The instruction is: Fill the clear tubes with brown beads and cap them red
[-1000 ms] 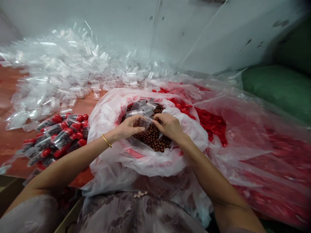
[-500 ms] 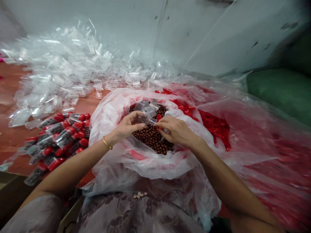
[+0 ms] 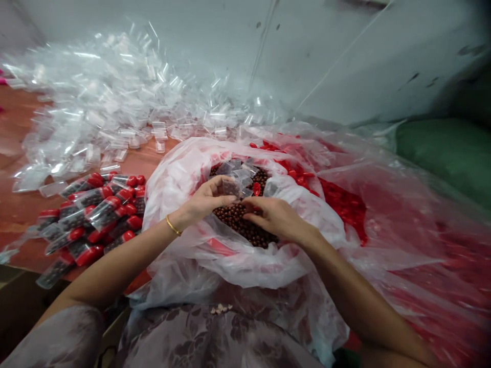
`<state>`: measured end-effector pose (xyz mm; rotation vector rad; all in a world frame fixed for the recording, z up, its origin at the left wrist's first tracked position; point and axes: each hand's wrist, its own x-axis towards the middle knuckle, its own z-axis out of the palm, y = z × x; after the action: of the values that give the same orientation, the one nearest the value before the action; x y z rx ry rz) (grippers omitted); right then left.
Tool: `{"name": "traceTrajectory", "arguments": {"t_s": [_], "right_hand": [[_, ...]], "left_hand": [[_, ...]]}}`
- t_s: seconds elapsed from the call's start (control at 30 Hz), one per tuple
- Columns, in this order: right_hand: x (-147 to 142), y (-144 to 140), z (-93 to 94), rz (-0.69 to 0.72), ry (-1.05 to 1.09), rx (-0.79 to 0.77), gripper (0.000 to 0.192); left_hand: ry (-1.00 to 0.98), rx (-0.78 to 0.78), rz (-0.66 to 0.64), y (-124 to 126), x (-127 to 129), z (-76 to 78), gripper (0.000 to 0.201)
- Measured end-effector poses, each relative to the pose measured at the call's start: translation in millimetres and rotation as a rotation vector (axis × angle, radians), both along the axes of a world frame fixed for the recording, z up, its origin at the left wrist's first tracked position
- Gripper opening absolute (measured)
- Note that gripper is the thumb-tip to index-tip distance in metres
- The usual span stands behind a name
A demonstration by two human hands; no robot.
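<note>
My left hand is closed around a small clear plastic tube, pinched between thumb and fingers over an open bag. Some dark balls show in or through the tube. My right hand is just right of it, thumb and fingertips apart, low over the brown balls that fill the bag. I see nothing between those fingers. A red cap sits beyond my right fingertips, among the balls. Several other clear tubes lie on the balls behind my left hand.
White plastic bag folds ring the balls. Filled tubes with red caps are heaped at left, and a large pile of clear tubes lies behind. Red caps fill another bag at right. A wall rises behind.
My right hand has come away from the red cap and lowered slightly toward the balls, its fingers parting. My left hand keeps the tube. The view has shifted a little.
</note>
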<state>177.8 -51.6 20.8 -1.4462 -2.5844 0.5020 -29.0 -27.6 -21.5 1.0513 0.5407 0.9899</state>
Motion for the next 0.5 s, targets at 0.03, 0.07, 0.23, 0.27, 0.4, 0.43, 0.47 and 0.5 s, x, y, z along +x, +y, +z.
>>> {"name": "traceTrajectory", "arguments": {"t_s": [0.03, 0.07, 0.23, 0.27, 0.4, 0.43, 0.47, 0.5], "right_hand": [[3.1, 1.1, 3.5, -0.063, 0.125, 0.041, 0.019], [4.9, 2.5, 7.4, -0.127, 0.249, 0.089, 0.018], [-8.0, 12.4, 24.0, -0.272, 0.661, 0.213, 0.015], [-13.4, 14.4, 25.4, -0.237, 0.692, 0.217, 0.014], [-31.0, 19.4, 25.5, -0.04, 0.668, 0.231, 0.01], [-32.8, 19.7, 25.5, -0.004, 0.639, 0.225, 0.01], [-33.2, 19.9, 26.0, 0.029, 0.606, 0.215, 0.011], [-31.8, 20.2, 27.1, 0.062, 0.573, 0.205, 0.014]], "left_hand": [[0.004, 0.006, -0.013, -0.4, 0.6, 0.0, 0.047], [0.005, 0.009, -0.03, -0.9, 1.1, 0.2, 0.046], [0.01, 0.059, -0.077, -3.1, 2.6, 2.6, 0.04], [0.012, 0.08, -0.075, -3.3, 2.9, 2.5, 0.039], [0.001, 0.143, -0.07, -2.4, 4.1, -0.8, 0.039], [-0.004, 0.148, -0.078, -2.0, 4.3, -1.8, 0.039], [-0.007, 0.152, -0.087, -1.7, 4.4, -2.6, 0.039], [-0.011, 0.155, -0.093, -1.5, 4.6, -3.0, 0.039]]}}
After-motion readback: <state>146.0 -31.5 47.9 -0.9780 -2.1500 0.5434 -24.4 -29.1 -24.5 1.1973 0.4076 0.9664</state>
